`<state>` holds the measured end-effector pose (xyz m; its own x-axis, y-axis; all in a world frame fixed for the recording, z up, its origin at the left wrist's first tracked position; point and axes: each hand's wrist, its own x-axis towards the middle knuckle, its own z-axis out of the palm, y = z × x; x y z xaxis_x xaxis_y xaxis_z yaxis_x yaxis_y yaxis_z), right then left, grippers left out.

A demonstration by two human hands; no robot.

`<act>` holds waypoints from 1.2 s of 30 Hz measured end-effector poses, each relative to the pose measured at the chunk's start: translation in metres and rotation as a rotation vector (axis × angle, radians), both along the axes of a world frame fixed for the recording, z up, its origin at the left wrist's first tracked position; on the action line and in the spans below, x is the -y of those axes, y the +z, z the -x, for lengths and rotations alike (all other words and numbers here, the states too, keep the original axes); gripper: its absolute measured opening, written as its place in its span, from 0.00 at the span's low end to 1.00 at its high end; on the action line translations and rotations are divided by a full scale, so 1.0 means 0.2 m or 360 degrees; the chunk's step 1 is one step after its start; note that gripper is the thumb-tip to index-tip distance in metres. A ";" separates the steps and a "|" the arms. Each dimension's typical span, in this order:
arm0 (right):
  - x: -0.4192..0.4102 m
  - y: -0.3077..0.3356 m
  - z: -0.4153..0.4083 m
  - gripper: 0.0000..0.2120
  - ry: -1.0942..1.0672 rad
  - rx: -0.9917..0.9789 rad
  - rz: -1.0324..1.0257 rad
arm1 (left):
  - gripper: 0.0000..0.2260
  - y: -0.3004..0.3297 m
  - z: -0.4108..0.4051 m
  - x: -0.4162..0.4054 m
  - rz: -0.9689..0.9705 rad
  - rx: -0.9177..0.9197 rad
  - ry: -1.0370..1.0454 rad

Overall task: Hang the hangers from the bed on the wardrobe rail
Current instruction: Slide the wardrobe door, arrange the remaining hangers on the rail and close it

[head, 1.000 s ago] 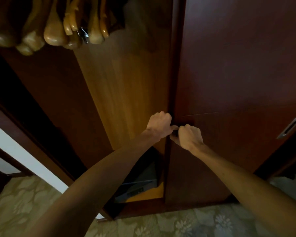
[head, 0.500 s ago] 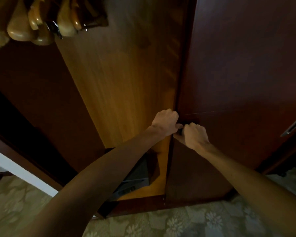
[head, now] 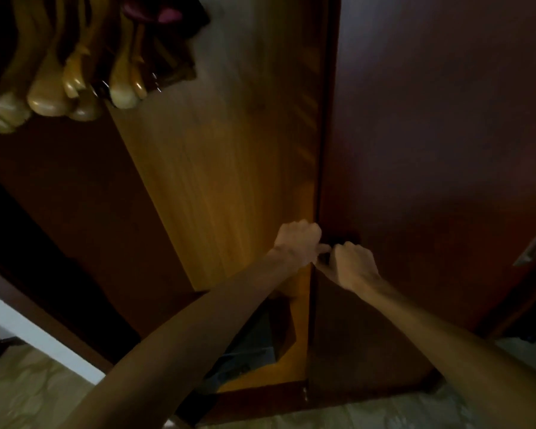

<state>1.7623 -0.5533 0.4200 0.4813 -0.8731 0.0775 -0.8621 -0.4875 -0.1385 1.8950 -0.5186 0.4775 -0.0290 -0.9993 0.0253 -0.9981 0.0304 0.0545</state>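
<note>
Both hands are held at the edge of the dark wardrobe door point(head: 430, 150). The left hand point(head: 297, 243) has its fingers curled over the door's edge. The right hand point(head: 351, 266) has its fingers curled into a recess in the door face, probably a handle; the contact itself is hidden.

Compared with a second ago, the door edge has been slid toward 3 o'clock and more of the lit inner panel point(head: 229, 181) is exposed. The grip on the door is unchanged.

Wooden hangers point(head: 62, 88) are seen at 10 o'clock, already hung together in the wardrobe; the rail itself is out of view. No hanger is held, and the bed is not in view. The door is judged as being opened wider for access, not a hanging step.

A dark box point(head: 251, 345) sits on the wardrobe floor at 6 o'clock.
</note>
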 end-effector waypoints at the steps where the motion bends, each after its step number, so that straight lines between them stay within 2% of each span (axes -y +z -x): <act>1: 0.00 0.04 -0.01 0.22 -0.0019 0.0017 -0.0053 | 0.16 0.03 -0.01 -0.02 -0.0006 -0.0031 0.0004; 3: -0.02 0.18 -0.04 0.17 -0.0051 0.0064 -0.0118 | 0.13 0.11 -0.04 -0.05 0.0033 -0.0045 0.0010; 6: -0.07 0.49 -0.13 0.10 -0.0010 0.0199 -0.0094 | 0.12 0.34 -0.15 -0.11 0.0265 -0.0026 0.0013; 13: -0.18 1.19 -0.53 0.08 0.0301 0.0770 0.0261 | 0.16 0.98 -0.60 -0.31 0.1077 0.0002 0.0177; 16: -0.15 1.40 -0.75 0.07 0.0337 0.1059 0.0481 | 0.15 1.18 -0.85 -0.37 0.1419 -0.0140 0.0288; 19: -0.05 1.61 -0.98 0.14 0.0244 0.1375 0.0524 | 0.16 1.40 -1.12 -0.33 0.1726 -0.0396 0.0459; 21: 0.05 1.74 -1.12 0.18 0.0136 0.1495 0.0469 | 0.15 1.53 -1.28 -0.25 0.1670 -0.0547 0.0572; 23: 0.14 1.86 -1.25 0.20 0.0025 0.1527 0.0307 | 0.13 1.62 -1.39 -0.14 0.1385 -0.0708 0.0655; 26: 0.24 1.95 -1.39 0.22 -0.0013 0.1526 -0.0188 | 0.14 1.70 -1.44 0.03 0.0943 -0.1116 0.0643; 29: 0.30 1.95 -1.46 0.22 0.0049 0.1465 -0.0728 | 0.08 1.72 -1.41 0.11 0.0690 -0.1435 0.0587; 31: 0.33 1.91 -1.48 0.21 0.0087 0.1532 -0.0880 | 0.05 1.70 -1.41 0.15 0.0668 -0.1542 0.0509; 36: 0.38 1.92 -1.52 0.17 0.0114 0.1857 -0.0703 | 0.08 1.69 -1.41 0.27 0.0896 -0.1587 0.0491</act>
